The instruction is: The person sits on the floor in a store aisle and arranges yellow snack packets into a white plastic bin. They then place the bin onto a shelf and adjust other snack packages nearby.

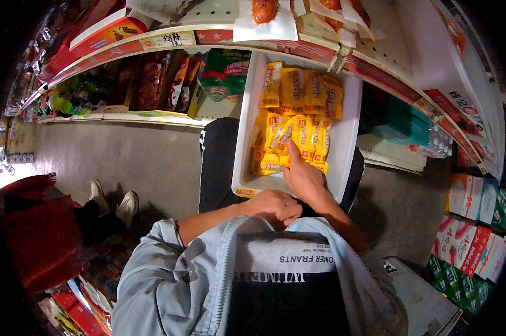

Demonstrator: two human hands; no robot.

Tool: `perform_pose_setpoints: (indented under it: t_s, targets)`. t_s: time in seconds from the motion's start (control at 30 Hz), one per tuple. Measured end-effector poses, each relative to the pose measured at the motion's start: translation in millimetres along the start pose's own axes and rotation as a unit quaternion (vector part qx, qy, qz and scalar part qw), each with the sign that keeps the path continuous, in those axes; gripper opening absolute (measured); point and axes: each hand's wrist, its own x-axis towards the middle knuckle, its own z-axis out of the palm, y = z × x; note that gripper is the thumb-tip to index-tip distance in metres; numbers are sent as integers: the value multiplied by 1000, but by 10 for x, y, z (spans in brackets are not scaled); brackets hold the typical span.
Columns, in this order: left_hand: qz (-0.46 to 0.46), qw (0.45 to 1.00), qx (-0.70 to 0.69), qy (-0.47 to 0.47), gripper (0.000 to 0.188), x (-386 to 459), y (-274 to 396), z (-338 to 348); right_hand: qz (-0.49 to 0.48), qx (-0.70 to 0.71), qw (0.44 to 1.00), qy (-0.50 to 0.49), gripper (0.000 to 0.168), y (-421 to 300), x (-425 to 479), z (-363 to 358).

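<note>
A white plastic tub (pixel 353 126) rests across my lap, its far end beneath a shelf edge. Inside are several yellow snack packets (pixel 302 131) in rows; those at the far end are larger and duller. My right hand (pixel 305 178) reaches over the tub's near part. Its index finger points at the packets, with the tip at or just over one small packet (pixel 283 136). The thumb is apart from that finger, and I see nothing held. Just outside the near rim, my left hand (pixel 273 207) is curled closed, with no object visible in it.
A shelf edge (pixel 274 44) crosses above the tub. Green packages (pixel 225 73) stand on the lower shelf at left. Stacked boxes (pixel 465 243) and a grey flat case (pixel 419 290) are at right. Another person's shoes (pixel 127 208) and a red cloth (pixel 41 241) are at left.
</note>
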Motion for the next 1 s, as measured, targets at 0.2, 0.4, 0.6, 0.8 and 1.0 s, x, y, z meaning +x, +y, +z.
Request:
perform_pose_setpoints:
  t_s: [0.2, 0.4, 0.6, 0.8, 1.0]
  targets:
    - [-6, 1000, 6, 19, 15, -4, 12, 20, -11, 1, 999, 33, 65, 31, 22, 60]
    - [2, 999, 17, 32, 13, 3, 51, 3, 18, -25, 999, 7, 66, -15, -4, 16]
    - [0, 1000, 25, 17, 12, -8, 49, 22, -24, -9, 998, 55, 67, -192, -170, -362]
    - [11, 998, 60, 27, 15, -24, 62, 45, -173, 131, 883, 415, 61, -680, -539, -1679]
    - [-10, 999, 47, 17, 20, 1, 94, 21, -130, -95, 882, 443, 44, -569, -86, -2217]
